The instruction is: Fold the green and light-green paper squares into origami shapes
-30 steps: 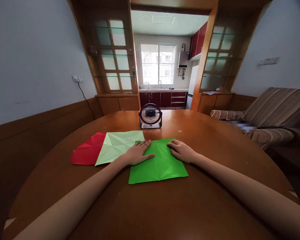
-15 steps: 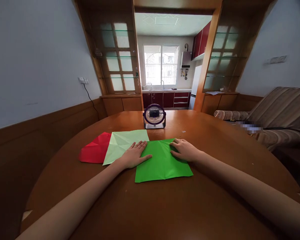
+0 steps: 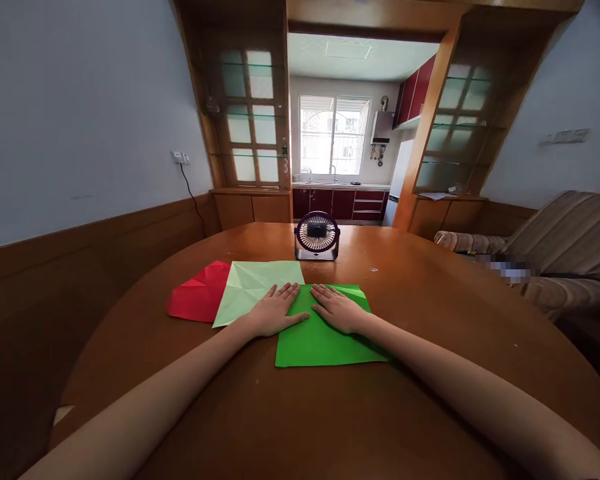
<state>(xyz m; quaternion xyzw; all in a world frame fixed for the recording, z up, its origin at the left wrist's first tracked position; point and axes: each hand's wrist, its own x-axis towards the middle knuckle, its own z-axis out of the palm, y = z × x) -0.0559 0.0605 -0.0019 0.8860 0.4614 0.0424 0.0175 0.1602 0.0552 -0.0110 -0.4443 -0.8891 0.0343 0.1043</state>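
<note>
Green paper (image 3: 325,340) under flat hands — fan (image 3: 317,236) behind, pale sheet (image 3: 253,283) beside

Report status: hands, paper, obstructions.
Left hand and right hand flat, open, on bright green paper. Pale green sheet overlaps its left edge. Fan behind, apart.

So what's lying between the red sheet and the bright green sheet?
In the head view, the pale green sheet lies between the red sheet and the bright green sheet.

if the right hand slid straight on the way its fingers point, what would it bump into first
The right hand lies flat on the bright green paper, fingers pointing up and left across the table. Going on, it would probably first meet the edge of the pale green paper, passing left of the small fan; depth is unclear.
</note>
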